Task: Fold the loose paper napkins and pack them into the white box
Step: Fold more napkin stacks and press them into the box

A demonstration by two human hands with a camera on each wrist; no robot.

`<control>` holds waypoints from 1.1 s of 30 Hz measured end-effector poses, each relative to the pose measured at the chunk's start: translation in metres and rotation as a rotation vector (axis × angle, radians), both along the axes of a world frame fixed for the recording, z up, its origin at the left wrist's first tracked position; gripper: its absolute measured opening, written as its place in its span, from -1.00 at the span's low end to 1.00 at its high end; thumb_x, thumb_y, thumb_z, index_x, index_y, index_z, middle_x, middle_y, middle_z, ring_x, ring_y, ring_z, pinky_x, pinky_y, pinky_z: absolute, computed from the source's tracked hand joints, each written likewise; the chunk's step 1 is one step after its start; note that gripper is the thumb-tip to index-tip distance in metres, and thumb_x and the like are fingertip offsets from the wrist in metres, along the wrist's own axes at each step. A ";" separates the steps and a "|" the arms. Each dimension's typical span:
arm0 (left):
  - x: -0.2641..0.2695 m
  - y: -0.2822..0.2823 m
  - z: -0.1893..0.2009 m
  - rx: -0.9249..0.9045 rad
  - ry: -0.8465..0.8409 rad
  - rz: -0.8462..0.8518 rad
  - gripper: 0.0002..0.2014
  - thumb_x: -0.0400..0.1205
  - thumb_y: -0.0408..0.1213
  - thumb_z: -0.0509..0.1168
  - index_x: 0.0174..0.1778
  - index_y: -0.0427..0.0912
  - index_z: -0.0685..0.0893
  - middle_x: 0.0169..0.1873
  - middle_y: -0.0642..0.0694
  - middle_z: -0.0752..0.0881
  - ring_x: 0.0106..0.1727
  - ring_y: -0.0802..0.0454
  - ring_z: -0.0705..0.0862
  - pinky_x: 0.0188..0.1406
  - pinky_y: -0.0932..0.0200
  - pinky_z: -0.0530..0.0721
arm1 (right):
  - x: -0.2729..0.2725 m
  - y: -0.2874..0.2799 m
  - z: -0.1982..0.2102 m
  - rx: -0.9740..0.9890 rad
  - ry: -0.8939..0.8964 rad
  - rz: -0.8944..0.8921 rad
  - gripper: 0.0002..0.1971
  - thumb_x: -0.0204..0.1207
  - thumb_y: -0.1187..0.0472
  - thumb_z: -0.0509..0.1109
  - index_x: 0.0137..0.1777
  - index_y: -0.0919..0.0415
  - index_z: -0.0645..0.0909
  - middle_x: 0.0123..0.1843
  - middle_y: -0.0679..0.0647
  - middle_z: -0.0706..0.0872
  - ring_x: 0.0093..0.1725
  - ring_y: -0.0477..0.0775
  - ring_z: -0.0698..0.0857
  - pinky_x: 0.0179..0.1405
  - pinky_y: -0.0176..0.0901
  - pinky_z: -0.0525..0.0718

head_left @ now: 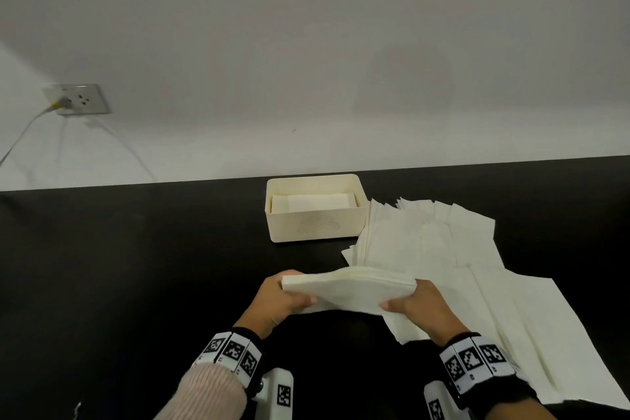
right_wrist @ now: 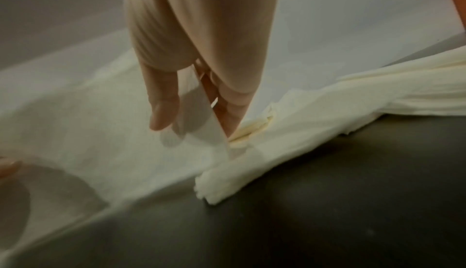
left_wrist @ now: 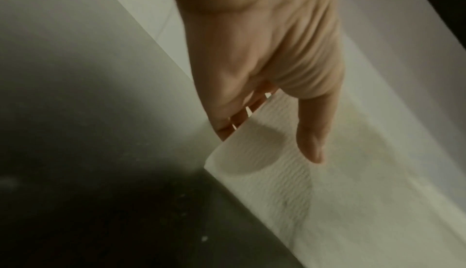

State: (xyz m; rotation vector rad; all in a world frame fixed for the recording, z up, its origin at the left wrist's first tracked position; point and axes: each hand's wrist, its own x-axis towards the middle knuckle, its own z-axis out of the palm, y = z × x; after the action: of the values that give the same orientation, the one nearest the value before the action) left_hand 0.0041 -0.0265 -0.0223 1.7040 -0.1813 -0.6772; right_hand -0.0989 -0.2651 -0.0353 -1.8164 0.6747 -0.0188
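Note:
Both hands hold one folded stack of cream napkins (head_left: 347,288) just above the black table. My left hand (head_left: 284,300) grips its left end, thumb on top and fingers underneath; the left wrist view shows the same napkin stack (left_wrist: 290,182) under the thumb. My right hand (head_left: 417,305) pinches the right end, and in the right wrist view the stack (right_wrist: 113,132) sits between thumb and fingers. The white box (head_left: 315,225) stands beyond, open, with folded napkins (head_left: 313,203) inside. Loose napkins (head_left: 460,249) lie fanned out on the table to the right.
The black table (head_left: 136,266) runs back to a white wall (head_left: 306,61). A wall socket (head_left: 80,99) with a plugged cable sits at the far left. The loose napkin spread reaches the table's right front, under my right wrist.

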 end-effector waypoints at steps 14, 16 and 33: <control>0.004 0.004 -0.007 0.024 0.039 0.032 -0.64 0.43 -0.52 0.47 0.06 -0.11 0.62 0.02 -0.09 0.70 0.13 -0.03 0.67 0.15 0.04 0.68 | 0.005 0.008 0.003 -0.193 0.144 0.098 -0.62 0.29 0.28 0.60 0.11 0.25 0.67 -0.04 0.08 0.72 -0.01 0.06 0.69 -0.08 -0.25 0.60; 0.008 0.008 -0.007 0.050 0.037 0.034 -0.64 0.44 -0.49 0.47 0.07 -0.06 0.61 0.04 -0.07 0.70 0.16 -0.06 0.67 0.25 -0.06 0.65 | 0.006 0.008 0.005 -0.236 0.159 0.127 -0.65 0.33 0.25 0.57 0.12 0.28 0.69 -0.05 0.10 0.73 -0.04 0.05 0.69 -0.16 -0.30 0.61; -0.004 -0.043 0.052 -0.502 -0.046 0.048 -0.54 0.32 -0.51 0.54 0.12 -0.17 0.66 -0.02 -0.12 0.79 0.10 -0.07 0.75 0.08 0.01 0.73 | 0.034 0.044 0.095 0.010 -0.231 0.269 -0.62 0.21 0.33 0.66 -0.07 -0.06 0.65 -0.01 0.02 0.80 -0.01 0.03 0.78 0.06 -0.09 0.75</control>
State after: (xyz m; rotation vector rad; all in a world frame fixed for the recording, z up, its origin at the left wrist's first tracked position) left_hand 0.0004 -0.0696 0.0298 1.2369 -0.3133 -0.5044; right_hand -0.0646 -0.2212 0.0602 -1.8473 0.2653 -0.0449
